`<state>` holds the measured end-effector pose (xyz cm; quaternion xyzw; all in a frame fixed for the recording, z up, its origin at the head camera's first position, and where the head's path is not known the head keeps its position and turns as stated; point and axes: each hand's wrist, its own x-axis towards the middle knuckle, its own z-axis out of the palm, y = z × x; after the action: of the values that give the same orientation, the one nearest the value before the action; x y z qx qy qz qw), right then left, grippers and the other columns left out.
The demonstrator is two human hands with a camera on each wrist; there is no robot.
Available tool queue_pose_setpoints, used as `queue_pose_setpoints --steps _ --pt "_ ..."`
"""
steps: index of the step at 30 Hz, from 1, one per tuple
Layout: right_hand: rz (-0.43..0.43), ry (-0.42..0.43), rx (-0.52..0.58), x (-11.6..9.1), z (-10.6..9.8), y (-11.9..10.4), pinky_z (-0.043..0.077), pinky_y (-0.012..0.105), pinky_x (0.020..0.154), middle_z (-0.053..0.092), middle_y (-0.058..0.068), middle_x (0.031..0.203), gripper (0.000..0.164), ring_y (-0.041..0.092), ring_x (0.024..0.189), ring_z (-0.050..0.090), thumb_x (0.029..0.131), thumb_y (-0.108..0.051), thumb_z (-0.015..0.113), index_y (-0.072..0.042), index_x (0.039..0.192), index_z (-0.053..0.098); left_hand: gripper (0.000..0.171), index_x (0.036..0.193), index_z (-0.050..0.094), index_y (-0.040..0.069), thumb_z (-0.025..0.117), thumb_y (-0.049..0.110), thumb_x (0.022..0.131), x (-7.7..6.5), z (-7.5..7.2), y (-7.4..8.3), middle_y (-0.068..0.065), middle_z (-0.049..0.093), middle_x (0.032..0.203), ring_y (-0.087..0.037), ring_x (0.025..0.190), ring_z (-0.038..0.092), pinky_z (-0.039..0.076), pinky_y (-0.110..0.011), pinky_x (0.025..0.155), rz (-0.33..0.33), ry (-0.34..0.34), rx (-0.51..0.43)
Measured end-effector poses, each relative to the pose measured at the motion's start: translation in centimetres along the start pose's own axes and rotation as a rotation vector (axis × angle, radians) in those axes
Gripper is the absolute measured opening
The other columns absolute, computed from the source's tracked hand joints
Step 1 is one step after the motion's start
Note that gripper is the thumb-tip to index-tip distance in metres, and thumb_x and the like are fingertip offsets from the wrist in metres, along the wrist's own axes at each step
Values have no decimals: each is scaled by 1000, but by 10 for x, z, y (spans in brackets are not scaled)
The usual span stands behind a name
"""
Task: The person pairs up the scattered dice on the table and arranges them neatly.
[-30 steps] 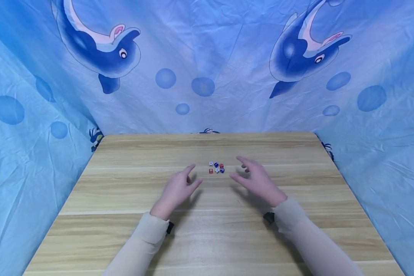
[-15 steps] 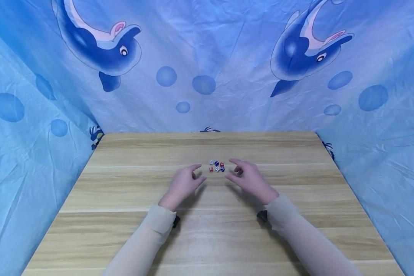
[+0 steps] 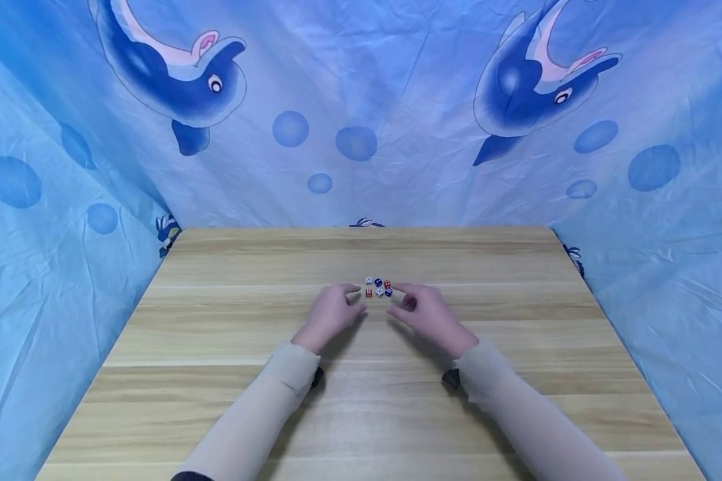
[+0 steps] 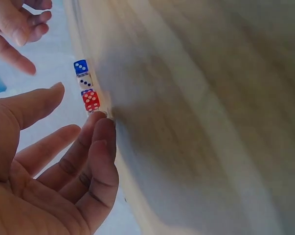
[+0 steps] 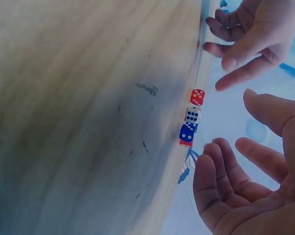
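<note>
- Dice, back row, just above centre of the head view: one white die [image 3: 369, 280] at left, one blue die [image 3: 378, 282] in the middle, one red die [image 3: 388, 284] at right.
- Dice, front row, directly below: second red die [image 3: 369, 293] at left, second white die [image 3: 380, 292], second blue die [image 3: 388, 292] at right.
- Left hand [image 3: 329, 312], left of the dice: thumb and fingers parted, gently bent, holding nothing; fingertips close to the front red die, contact cannot be told.
- Right hand [image 3: 431, 314], right of the dice: thumb well apart from the loosely bent fingers, grasp vacant; forefinger tip beside the back red die, touch uncertain.
- Table [image 3: 361, 414], pale wood grain, filling the lower middle; all six dice on it.
- Sleeves, pale: left sleeve [image 3: 259, 411], lower left of centre; right sleeve [image 3: 529, 414], lower right.
- Backdrop [image 3: 397, 67], blue cloth, across the top and both sides; printed dolphins upper left and upper right.
</note>
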<state>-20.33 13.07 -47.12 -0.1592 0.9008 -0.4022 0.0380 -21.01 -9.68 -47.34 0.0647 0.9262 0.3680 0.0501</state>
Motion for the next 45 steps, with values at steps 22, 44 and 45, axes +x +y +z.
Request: queue_pose_setpoints --steps 22,44,45 --pt "-21 16 -38 -3 5 -1 54 32 74 64 -5 87 56 11 78 61 88 -25 83 -9 138 64 23 108 78 12 82 17 86 31 11 12 -7 71 121 -28 113 63 50 -46 95 -32 6 162" --pt "-26 -1 -42 1 5 1 54 31 70 64 -6 84 53 11 75 60 89 -22 82 -6 137 64 4 89 80 18 83 18 86 30 13 20 1 74 101 -19 88 66 54 -37 75 4 -56 283" --pt "-27 -3 -44 1 5 1 54 31 70 64 -6 83 53 11 75 61 89 -23 81 -6 136 64 4 89 80 19 83 18 86 29 14 20 1 73 102 -20 90 66 54 -38 76 5 -62 282"
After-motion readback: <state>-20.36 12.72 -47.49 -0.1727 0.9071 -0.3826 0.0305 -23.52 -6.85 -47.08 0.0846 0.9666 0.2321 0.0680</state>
